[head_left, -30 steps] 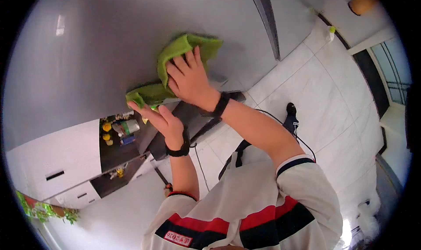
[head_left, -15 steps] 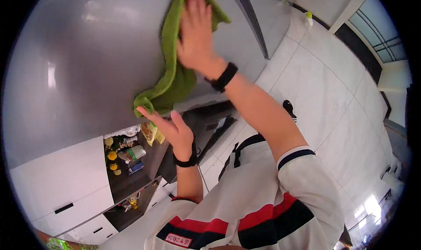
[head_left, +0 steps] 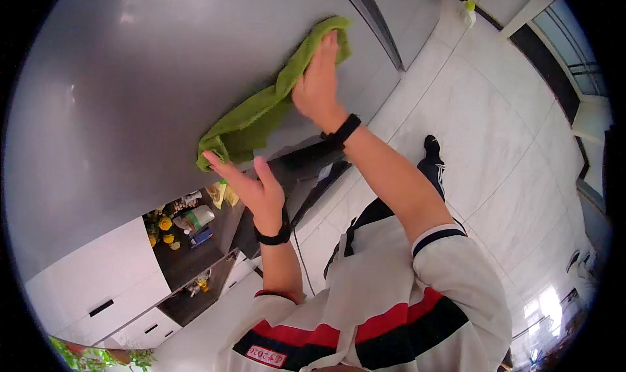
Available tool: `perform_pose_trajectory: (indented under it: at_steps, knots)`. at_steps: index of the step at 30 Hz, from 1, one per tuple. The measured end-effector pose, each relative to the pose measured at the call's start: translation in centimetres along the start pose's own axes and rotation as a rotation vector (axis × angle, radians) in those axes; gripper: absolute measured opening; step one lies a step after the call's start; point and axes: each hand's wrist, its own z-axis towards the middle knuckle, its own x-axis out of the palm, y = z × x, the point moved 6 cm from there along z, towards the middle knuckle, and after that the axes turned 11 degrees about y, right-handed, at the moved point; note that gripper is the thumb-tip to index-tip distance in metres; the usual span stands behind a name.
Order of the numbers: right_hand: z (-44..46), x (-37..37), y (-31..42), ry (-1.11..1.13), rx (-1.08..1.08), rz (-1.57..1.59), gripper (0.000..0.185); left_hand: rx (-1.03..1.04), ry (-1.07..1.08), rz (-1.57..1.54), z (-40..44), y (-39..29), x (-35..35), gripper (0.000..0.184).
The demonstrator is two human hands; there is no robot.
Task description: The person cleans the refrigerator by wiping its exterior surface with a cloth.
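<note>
A green cloth [head_left: 254, 114] lies stretched slantwise against a large glossy grey panel [head_left: 143, 104]. My right hand [head_left: 319, 85] presses on the cloth's upper end, its fingers extended and flat. At the lower end, the fingertips of my left hand [head_left: 251, 186] touch a bunched corner of the cloth. That hand's fingers are straight and the thumb stands apart. Both wrists wear black bands.
Beneath the panel, a white cabinet [head_left: 98, 274] has dark shelves holding yellow flowers [head_left: 164, 224], a packet [head_left: 194, 219] and a blue box [head_left: 201, 237]. A spray bottle [head_left: 469, 13] stands on the tiled floor [head_left: 495, 144] by the far wall.
My right hand has come down and slightly right along the panel, bringing the cloth's upper end with it. My left hand has stayed nearly in place. One foot shows more on the floor.
</note>
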Motion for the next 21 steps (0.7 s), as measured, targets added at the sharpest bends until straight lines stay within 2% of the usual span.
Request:
perform_pose_trajectory:
  at_steps: [3,9,11,16,18,21]
  knots:
    - [-0.9,0.4,2.3,0.045,-0.045,0.011,0.070,0.002,-0.025,-0.109,-0.1,0.2,0.6,0.079]
    - [-2.5,2.0,8.8,0.202,-0.218,-0.001,0.065,0.066,-0.036,-0.025,-0.1,-0.3,0.6,0.071]
    - [-4.2,3.0,8.9,0.276,-0.326,-0.077,0.066,0.046,-0.016,-0.032,0.0,0.4,0.5,0.075]
    - [-8.0,3.2,6.0,0.464,-0.265,-0.065,0.070,0.031,0.006,-0.015,-0.4,0.9,0.5,0.075]
    - [-8.2,3.1,4.7,0.504,-0.226,-0.089,0.068,0.071,0.006,0.009,-0.4,1.2,0.5,0.074]
    - [-7.6,2.1,4.5,0.466,-0.280,-0.084,0.065,0.056,0.030,0.025,-0.7,1.7,0.6,0.074]
